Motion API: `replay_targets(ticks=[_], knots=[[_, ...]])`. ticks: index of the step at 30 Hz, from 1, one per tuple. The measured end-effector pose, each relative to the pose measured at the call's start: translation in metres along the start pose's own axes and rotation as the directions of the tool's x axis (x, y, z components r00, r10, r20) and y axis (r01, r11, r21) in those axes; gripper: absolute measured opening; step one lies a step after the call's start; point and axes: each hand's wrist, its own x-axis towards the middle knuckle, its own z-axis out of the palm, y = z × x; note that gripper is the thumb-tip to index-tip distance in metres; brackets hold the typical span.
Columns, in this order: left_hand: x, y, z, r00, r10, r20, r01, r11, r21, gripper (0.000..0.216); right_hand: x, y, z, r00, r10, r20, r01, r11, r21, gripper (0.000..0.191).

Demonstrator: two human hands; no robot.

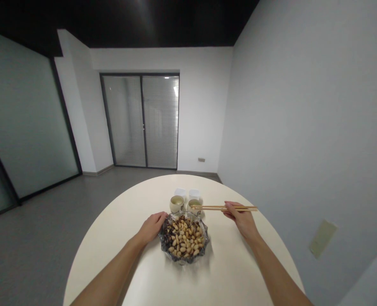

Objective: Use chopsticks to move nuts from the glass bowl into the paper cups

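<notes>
On the round white counter (118, 238) we see a scalloped glass bowl (184, 260) heaped with pale and dark nuts (185, 238), right in front of us. Our left hand (152, 227) lies against its left rim, fingers bent; whether they grip it, we cannot tell. Our right hand (241, 221), just right of the bowl, has its fingers clenched on a pair of wooden chopsticks (210, 208). These are held level, tips pointing left over the nearer of two small cups (176, 204) standing just behind the bowl.
</notes>
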Motion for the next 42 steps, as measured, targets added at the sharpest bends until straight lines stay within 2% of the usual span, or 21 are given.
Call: replay_targets(ticks=[6,13,25,42], knots=[[0.003,0.0,0.001,1.0,0.021,-0.007,-0.021,1.0,0.003,0.052,0.0,-0.002,0.004,0.997,-0.026,-0.078,0.025,1.0,-0.005,0.043],[0.003,0.006,-0.002,0.998,0.066,-0.02,-0.066,0.997,-0.041,0.049,-0.002,0.0,0.006,0.992,-0.08,-0.1,0.073,0.994,-0.076,0.04],[0.004,0.012,-0.005,0.997,0.063,-0.036,-0.068,0.985,-0.158,0.036,-0.002,0.006,0.01,0.991,-0.101,-0.085,0.088,0.986,-0.143,0.041],[0.003,0.011,-0.003,0.997,0.067,-0.022,-0.07,0.978,-0.195,0.038,0.008,0.023,0.0,0.991,-0.131,-0.005,0.125,0.957,-0.261,0.041]])
